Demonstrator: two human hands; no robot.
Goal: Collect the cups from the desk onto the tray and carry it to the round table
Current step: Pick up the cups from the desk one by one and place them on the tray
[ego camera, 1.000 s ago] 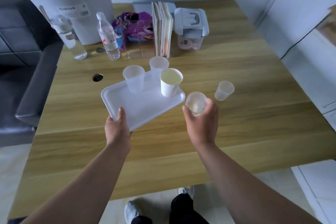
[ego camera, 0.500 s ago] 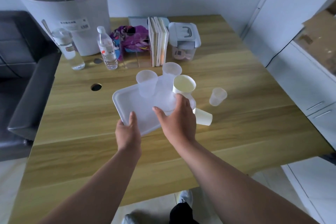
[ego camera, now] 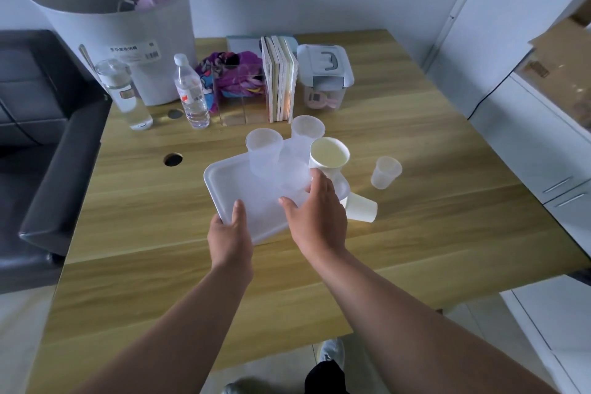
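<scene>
A white tray [ego camera: 230, 189] lies on the wooden desk [ego camera: 415, 233]. My left hand [ego camera: 231, 232] grips its near left corner, thumb on top. On the tray stand two translucent cups [ego camera: 264, 152] [ego camera: 307, 130] and a white paper cup [ego camera: 329, 155]. My right hand [ego camera: 316, 213] is over the tray's right part, fingers around a third translucent cup [ego camera: 295, 174] set down on it. Just right of the tray a white paper cup [ego camera: 363, 208] lies on its side on the desk. A small translucent cup [ego camera: 385, 172] stands farther right.
Along the desk's far edge stand a large grey tub [ego camera: 128, 41], a glass jar [ego camera: 126, 96], a water bottle [ego camera: 191, 93], a clear box of purple cloth [ego camera: 238, 86], upright books [ego camera: 279, 80] and a lidded container [ego camera: 324, 73]. A dark sofa [ego camera: 38, 137] is left, white cabinets [ego camera: 543, 153] right.
My right hand carried the translucent cup from the desk leftward onto the tray. The fallen paper cup came into view where the hand was. My left hand stayed on the tray.
</scene>
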